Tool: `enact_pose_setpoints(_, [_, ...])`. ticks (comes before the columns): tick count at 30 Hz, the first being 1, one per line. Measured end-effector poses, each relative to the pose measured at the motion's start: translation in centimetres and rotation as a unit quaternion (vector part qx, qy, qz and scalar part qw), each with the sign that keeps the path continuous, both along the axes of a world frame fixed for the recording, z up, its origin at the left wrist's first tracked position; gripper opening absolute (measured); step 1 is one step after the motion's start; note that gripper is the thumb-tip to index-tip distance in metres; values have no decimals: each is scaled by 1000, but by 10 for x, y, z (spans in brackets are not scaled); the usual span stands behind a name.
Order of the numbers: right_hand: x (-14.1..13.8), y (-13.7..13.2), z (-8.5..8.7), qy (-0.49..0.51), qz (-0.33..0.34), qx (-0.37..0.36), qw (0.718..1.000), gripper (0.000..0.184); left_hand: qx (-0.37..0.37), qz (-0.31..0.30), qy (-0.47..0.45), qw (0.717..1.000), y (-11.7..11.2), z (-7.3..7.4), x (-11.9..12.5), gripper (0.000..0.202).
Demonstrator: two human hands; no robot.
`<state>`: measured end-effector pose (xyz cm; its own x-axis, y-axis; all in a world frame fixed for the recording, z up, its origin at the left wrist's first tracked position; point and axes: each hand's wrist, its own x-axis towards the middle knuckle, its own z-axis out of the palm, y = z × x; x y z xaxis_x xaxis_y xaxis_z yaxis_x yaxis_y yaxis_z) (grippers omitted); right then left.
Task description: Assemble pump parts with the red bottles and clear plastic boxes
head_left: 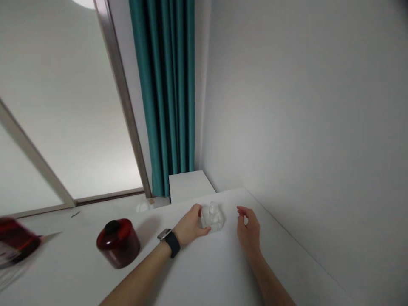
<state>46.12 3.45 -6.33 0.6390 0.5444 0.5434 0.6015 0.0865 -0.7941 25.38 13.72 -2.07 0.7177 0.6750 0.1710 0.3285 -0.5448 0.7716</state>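
My left hand (191, 224), with a dark-banded watch (168, 241) on its wrist, grips the left side of a small clear vessel (213, 216). Its thumb lies along the near side and the fingers reach round the far side. The vessel is see-through, with a rounded knob-like shape on top; its exact kind is hard to make out. To the right of it, my right hand (248, 227) is held apart, fingers loosely curled with a gap to the thumb, and nothing shows in it.
A dark red round pot with a black knob (118, 243) stands on the white table (204, 272), left of my left arm. Farther left is a blurred red appliance (15, 242). A white box (190, 185) and a teal curtain (170, 97) are behind; a wall (302, 127) borders the right.
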Motion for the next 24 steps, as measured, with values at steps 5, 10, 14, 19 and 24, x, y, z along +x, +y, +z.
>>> enact_pose_setpoints(5, [9,3,-11,25,-63,6,998,30,40,3,2,999,12,-6,33,39])
enact_pose_setpoints(10, [8,4,-17,65,-78,-8,995,40,48,-13,-12,999,24,-13,67,39])
enact_pose_setpoints(14, [6,7,-18,86,-44,-27,995,45,56,-24,-19,998,31,-17,96,40])
enact_pose_setpoints(19, [4,6,-16,130,-56,-17,990,52,74,-27,-8,997,40,-19,128,41])
enact_pose_setpoints(24, [4,3,-13,176,-98,23,979,52,94,-15,46,994,54,-16,157,41])
